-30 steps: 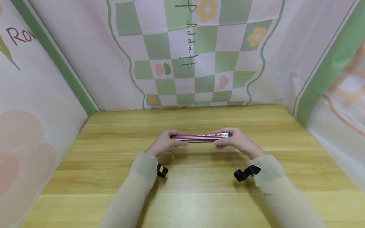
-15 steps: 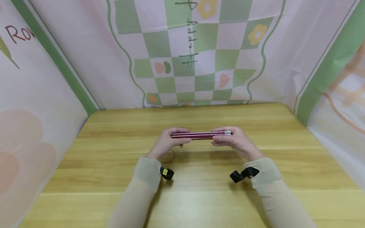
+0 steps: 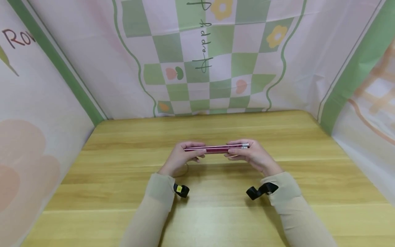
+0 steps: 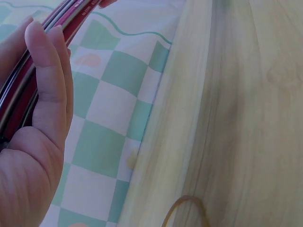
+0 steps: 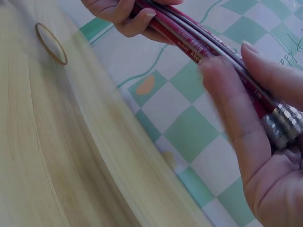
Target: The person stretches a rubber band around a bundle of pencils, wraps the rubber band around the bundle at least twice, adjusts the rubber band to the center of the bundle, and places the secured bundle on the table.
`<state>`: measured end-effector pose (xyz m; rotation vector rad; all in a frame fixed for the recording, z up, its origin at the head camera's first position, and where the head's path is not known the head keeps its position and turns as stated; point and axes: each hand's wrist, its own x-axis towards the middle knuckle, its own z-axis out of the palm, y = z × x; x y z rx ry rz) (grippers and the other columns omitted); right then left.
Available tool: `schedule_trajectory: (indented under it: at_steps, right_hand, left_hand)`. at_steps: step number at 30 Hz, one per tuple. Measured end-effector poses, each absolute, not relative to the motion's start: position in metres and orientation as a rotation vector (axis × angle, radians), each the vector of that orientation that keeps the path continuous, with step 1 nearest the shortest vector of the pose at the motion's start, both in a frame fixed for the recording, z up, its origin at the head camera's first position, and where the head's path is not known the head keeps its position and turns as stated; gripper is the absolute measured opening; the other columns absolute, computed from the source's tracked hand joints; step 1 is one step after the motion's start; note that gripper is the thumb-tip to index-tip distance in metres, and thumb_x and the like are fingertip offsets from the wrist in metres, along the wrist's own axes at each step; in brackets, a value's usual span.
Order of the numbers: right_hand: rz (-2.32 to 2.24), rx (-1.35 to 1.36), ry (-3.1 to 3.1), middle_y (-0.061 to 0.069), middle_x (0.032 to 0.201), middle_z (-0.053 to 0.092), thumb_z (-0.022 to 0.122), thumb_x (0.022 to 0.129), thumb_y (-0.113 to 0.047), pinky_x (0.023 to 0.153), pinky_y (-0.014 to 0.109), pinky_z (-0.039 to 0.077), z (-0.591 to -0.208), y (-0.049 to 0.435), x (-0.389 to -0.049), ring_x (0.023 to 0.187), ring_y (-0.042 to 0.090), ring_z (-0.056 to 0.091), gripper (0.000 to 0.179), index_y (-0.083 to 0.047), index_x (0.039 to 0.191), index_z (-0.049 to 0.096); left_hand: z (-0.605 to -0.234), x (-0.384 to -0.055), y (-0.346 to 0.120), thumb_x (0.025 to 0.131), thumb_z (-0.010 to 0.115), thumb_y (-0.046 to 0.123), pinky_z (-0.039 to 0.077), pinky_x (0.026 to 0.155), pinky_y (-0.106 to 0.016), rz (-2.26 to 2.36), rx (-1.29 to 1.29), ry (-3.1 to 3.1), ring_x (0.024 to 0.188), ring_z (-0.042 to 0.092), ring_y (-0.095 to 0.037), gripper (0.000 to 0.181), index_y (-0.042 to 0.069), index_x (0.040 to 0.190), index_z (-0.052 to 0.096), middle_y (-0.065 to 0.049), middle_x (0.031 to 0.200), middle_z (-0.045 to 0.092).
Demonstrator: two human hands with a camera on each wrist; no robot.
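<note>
Both hands hold a bundle of dark red pencils [image 3: 216, 150] level above the table, in the middle of the head view. My left hand [image 3: 183, 156] grips the left end, thumb on the near side. At the other end, my right hand [image 3: 251, 154] pinches the bundle between thumb and fingers, close to the silver ferrules. The right wrist view shows several pencils [image 5: 189, 40] lying side by side, their metal ferrules [image 5: 284, 125] against the right palm. A tan rubber band [image 5: 51, 43] lies on the table below the left hand, partly hidden by it in the head view.
The wooden table [image 3: 216, 212] reaches back to a hanging cloth [image 3: 197, 85] with green and white checks. More printed cloth [image 3: 40, 113] stands along the left side, and another printed sheet [image 3: 364, 137] along the right. Black camera mounts [image 3: 182, 190] sit on both wrists.
The bundle stays between both hands and has turned a little, its faces showing differently. Fingers of both hands have shifted slightly inward along the pencils. The rubber band has not moved.
</note>
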<state>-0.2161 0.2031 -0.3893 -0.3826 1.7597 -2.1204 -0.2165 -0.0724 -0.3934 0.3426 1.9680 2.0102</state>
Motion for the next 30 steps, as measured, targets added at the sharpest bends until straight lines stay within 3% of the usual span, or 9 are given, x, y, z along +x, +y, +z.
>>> schedule_trajectory:
  at_steps: [5, 11, 25, 30]
  right_hand:
    - [-2.169, -0.373, 1.663, 0.009, 0.106, 0.075, 0.061, 0.092, 0.007, 0.084, 0.034, 0.059, -0.389, 0.201, -0.214, 0.094, 0.022, 0.074, 0.025, -0.010, 0.102, 0.076]
    - [-2.208, -0.412, 1.558, 0.013, 0.112, 0.073, 0.054, 0.101, -0.004, 0.089, 0.033, 0.056, -0.389, 0.202, -0.213, 0.105, 0.024, 0.071, 0.023, -0.007, 0.102, 0.077]
    - [-2.184, -0.271, 1.593, 0.008, 0.102, 0.077, 0.060, 0.091, 0.012, 0.085, 0.031, 0.058, -0.393, 0.193, -0.211, 0.092, 0.023, 0.075, 0.029, -0.011, 0.097, 0.078]
    - [-2.194, -0.273, 1.581, 0.009, 0.100, 0.077, 0.059, 0.091, 0.014, 0.085, 0.029, 0.058, -0.393, 0.192, -0.211, 0.091, 0.023, 0.075, 0.031, -0.010, 0.097, 0.078]
  left_hand:
    - [-0.399, -0.214, -0.072, 0.088, 0.075, 0.009, 0.060, 0.071, -0.028, 2.038, 0.340, 1.939, 0.084, 0.072, -0.014, 0.035, -0.003, 0.120, 0.068, -0.011, 0.101, 0.075]
    - [-0.403, -0.213, -0.070, 0.087, 0.075, 0.005, 0.059, 0.070, -0.028, 2.091, 0.339, 1.898, 0.082, 0.072, -0.015, 0.034, -0.005, 0.119, 0.068, -0.011, 0.101, 0.075]
    - [-0.403, -0.210, -0.071, 0.083, 0.077, 0.001, 0.061, 0.075, -0.033, 2.103, 0.339, 1.887, 0.084, 0.072, -0.018, 0.035, -0.007, 0.115, 0.069, -0.014, 0.108, 0.075]
    - [-0.400, -0.209, -0.073, 0.083, 0.078, 0.004, 0.061, 0.079, -0.036, 2.061, 0.349, 1.922, 0.093, 0.071, -0.033, 0.035, -0.004, 0.117, 0.070, -0.014, 0.112, 0.073]
